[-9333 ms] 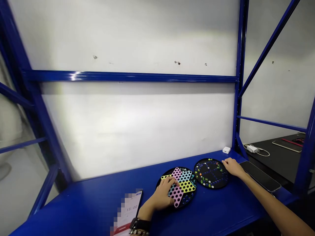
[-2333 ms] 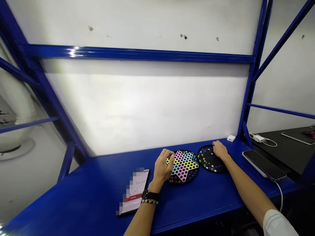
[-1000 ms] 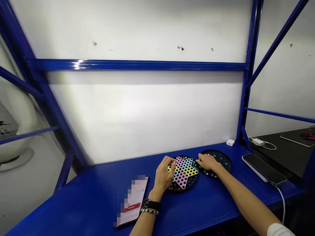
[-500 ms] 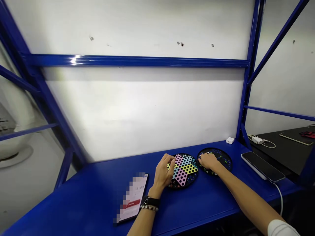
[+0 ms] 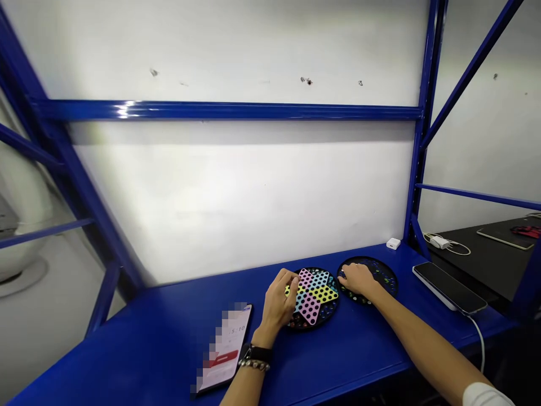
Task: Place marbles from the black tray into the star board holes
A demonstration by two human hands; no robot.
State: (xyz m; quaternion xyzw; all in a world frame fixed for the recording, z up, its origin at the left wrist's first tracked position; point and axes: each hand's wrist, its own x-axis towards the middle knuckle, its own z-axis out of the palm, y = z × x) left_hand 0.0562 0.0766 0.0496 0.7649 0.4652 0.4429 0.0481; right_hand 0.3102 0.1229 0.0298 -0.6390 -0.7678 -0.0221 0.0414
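A round black Chinese checkers board (image 5: 319, 294) with a pink, yellow and light-blue star lies on the blue tabletop. My left hand (image 5: 279, 296) is at its left edge, fingers curled with the thumb close to the index finger over the rim. What those fingers hold, if anything, is hidden. To the right, my right hand (image 5: 357, 278) reaches into a second round black tray (image 5: 386, 276) with small dark blue and green pieces in it. Its fingers are bent down and drawn together, and the fingertips are too covered to show what is between them.
A phone with a lit screen (image 5: 226, 355) lies left of my left forearm. Another phone (image 5: 450, 287) rests on a white block with a cable at the right. A small white case (image 5: 393, 243) sits by the back corner. Blue metal frame posts (image 5: 416, 169) enclose the table.
The view has shifted slightly. Both hands keep nearly the same places, my left at the star board and my right in the other tray.
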